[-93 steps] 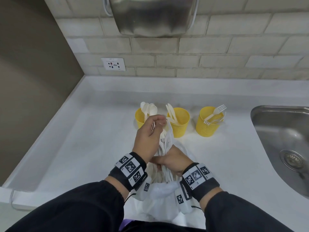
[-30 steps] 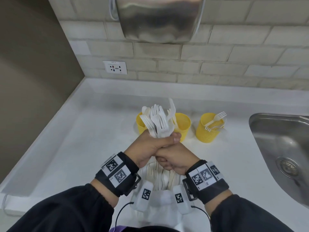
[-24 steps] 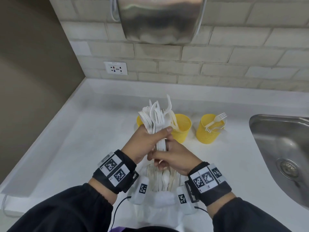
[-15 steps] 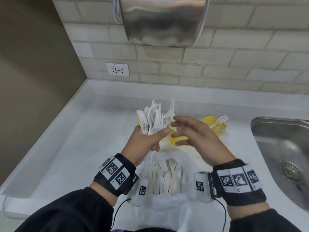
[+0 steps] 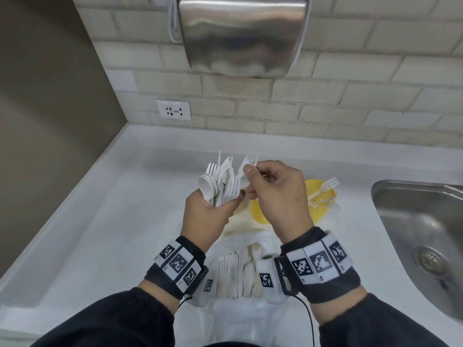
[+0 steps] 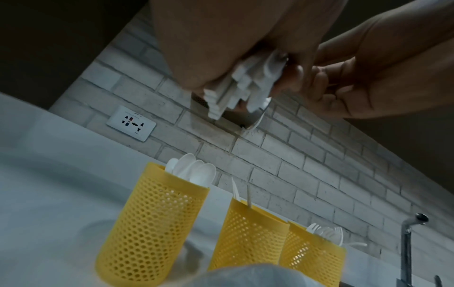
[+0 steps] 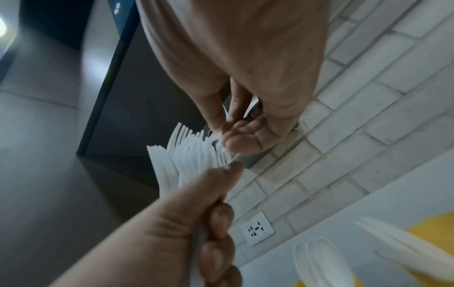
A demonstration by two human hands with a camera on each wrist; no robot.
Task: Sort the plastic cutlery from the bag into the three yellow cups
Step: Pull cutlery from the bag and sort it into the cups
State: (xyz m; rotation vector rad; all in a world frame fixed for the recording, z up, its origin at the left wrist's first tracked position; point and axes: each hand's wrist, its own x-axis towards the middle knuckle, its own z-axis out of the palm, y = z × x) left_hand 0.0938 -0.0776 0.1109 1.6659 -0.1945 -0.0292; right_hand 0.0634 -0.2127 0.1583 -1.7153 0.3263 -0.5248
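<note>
My left hand [image 5: 220, 206] is raised above the counter and grips a bundle of white plastic forks and spoons [image 5: 220, 181] by the handles [image 6: 240, 87]. My right hand [image 5: 250, 171] pinches the head of one fork [image 5: 250, 160] at the bundle's right side, thumb on top [image 7: 228, 143]. The open white bag [image 5: 240, 269] with more cutlery lies below my wrists. Three yellow mesh cups stand behind it: the left cup [image 6: 152, 223] holds spoons, the middle cup [image 6: 248, 233] knives, the right cup [image 6: 312, 250] forks. In the head view my hands hide the left cup.
A steel sink [image 5: 426, 234] is set into the white counter [image 5: 112, 221] at the right. A metal hand dryer [image 5: 240, 33] hangs on the brick wall above the cups, with a wall socket [image 5: 172, 110] to its left. A dark side wall borders the counter's left edge.
My left hand lifted the bundle out of the bag. My right hand let go low down, rose to the bundle's top and now pinches one fork.
</note>
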